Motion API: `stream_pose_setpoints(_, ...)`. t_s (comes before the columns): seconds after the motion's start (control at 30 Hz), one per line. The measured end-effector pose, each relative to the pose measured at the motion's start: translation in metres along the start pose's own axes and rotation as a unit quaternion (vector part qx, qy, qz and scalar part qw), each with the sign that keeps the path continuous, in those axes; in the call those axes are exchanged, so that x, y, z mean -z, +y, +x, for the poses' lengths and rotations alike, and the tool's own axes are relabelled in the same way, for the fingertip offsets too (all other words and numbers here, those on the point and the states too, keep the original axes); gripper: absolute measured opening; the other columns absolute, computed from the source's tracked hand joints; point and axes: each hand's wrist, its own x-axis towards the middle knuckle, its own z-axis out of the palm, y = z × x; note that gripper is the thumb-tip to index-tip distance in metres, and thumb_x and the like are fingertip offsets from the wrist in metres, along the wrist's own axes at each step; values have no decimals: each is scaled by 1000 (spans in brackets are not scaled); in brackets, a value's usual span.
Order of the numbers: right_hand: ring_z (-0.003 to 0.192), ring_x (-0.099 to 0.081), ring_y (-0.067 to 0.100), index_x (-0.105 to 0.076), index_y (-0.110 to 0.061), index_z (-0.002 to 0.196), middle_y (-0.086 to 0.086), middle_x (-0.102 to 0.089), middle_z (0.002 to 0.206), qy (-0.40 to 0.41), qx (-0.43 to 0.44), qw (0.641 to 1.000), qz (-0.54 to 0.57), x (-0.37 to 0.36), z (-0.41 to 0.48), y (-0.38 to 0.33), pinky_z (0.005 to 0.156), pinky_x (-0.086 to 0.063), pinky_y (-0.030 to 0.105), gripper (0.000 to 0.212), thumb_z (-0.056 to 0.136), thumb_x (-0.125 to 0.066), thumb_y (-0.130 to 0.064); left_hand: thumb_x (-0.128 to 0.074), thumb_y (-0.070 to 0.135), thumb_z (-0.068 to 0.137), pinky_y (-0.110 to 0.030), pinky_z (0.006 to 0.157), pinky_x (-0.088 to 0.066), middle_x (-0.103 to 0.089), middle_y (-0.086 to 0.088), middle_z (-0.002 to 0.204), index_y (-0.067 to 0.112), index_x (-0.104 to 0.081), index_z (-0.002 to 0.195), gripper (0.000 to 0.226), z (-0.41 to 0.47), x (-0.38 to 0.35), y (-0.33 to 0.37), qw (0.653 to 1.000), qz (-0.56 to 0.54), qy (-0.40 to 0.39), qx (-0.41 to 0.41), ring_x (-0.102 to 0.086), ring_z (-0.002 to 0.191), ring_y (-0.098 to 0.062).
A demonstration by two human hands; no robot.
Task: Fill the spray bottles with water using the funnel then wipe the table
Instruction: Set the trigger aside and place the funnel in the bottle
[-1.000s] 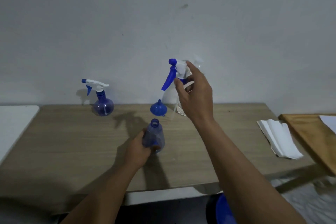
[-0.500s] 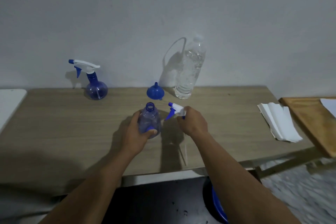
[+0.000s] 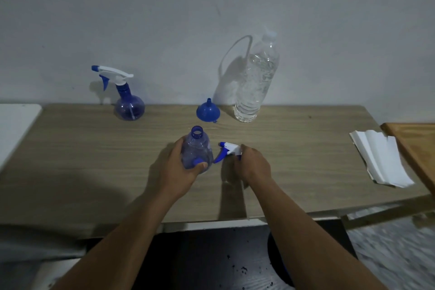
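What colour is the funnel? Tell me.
Blue, all over; the funnel sits mouth-down on the table, seen in the head view.

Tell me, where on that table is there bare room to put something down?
Bare wood lies left of the left hand, in front of the capped spray bottle, and between the right hand and the paper towels. The middle is crowded.

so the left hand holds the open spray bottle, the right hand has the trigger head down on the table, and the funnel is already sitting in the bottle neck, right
Not quite. The head view shows the funnel upside down on the table, behind the open spray bottle and beside the water bottle; the bottle neck is empty. The rest holds: the left hand holds that bottle, and the right hand has the trigger head down on the table.
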Motion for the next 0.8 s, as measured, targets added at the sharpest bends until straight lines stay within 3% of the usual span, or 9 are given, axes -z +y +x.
stream_pose_setpoints(0.1, 116, -60, 30, -53, -17, 135, 10, -61, 130, 0, 7, 1000, -20, 3, -3, -1, 93, -50, 41, 46, 98, -52, -44, -83, 12, 76, -6, 79, -46, -57, 20, 119, 29, -45, 139, 75, 1, 0, 0, 1000, -10, -2, -1, -56, 101, 9)
stream_pose_setpoints(0.2, 107, -63, 32, -58, -17, 126, 9, -63, 121, 57, 9, 998, -18, 11, -1, -8, 84, -50, 40, 49, 95, -51, -54, -82, 13, 77, 3, 73, -42, -52, 31, 108, 30, -46, 137, 72, 1, 0, -2, 1000, -4, 3, -4, -53, 93, 20)
stream_pose_setpoints(0.27, 112, -61, 33, -56, -14, 131, 11, -60, 125, 83, 26, 996, 2, 16, 6, -16, 83, -47, 39, 50, 97, -50, -50, -83, 14, 77, 6, 71, -38, -55, 28, 112, 30, -46, 138, 73, 2, 0, -4, 1000, -7, 6, -7, -51, 93, 26)
stream_pose_setpoints(0.33, 118, -58, 34, -52, -12, 137, 13, -57, 132, 80, 56, 995, 33, 19, 20, -26, 88, -47, 40, 48, 98, -51, -42, -83, 15, 76, 5, 73, -40, -58, 21, 120, 29, -46, 139, 75, 4, 0, -6, 1000, -20, 13, -3, -53, 99, 21)
stream_pose_setpoints(0.43, 122, -55, 33, -48, -8, 140, 16, -54, 137, 49, 98, 990, 86, 16, 51, -46, 95, -46, 41, 49, 99, -55, -34, -84, 14, 75, 3, 76, -41, -58, 26, 116, 31, -47, 137, 74, 4, 0, -11, 999, -31, 28, -3, -56, 100, 18)
stream_pose_setpoints(0.5, 117, -57, 33, -52, -10, 135, 16, -56, 131, 36, 120, 988, 95, 7, 75, -58, 92, -47, 40, 45, 96, -59, -30, -85, 13, 74, 2, 78, -42, -59, 28, 114, 38, -47, 133, 74, 5, -1, -14, 999, -33, 40, -8, -58, 101, 14)
stream_pose_setpoints(0.6, 113, -59, 32, -53, -11, 132, 15, -55, 129, 27, 115, 987, 110, -6, 103, -70, 91, -50, 41, 48, 89, -66, -29, -85, 7, 72, -5, 85, -45, -62, 25, 118, 40, -49, 129, 76, 9, -3, -21, 998, -43, 49, -18, -60, 107, 9)
stream_pose_setpoints(0.73, 117, -56, 33, -45, -11, 137, 13, -52, 134, 30, 116, 986, 114, -23, 124, -79, 95, -51, 46, 65, 83, -73, -37, -86, 6, 70, -26, 94, -52, -65, 19, 122, 33, -52, 134, 77, 14, -5, -32, 997, -61, 46, -11, -63, 114, -4)
stream_pose_setpoints(0.8, 119, -55, 34, -46, -10, 137, 13, -56, 133, 53, 121, 987, 93, -29, 132, -81, 98, -50, 47, 69, 83, -73, -41, -86, 4, 71, -24, 93, -52, -64, 22, 121, 29, -52, 135, 76, 15, -5, -32, 997, -62, 44, -13, -62, 113, -3)
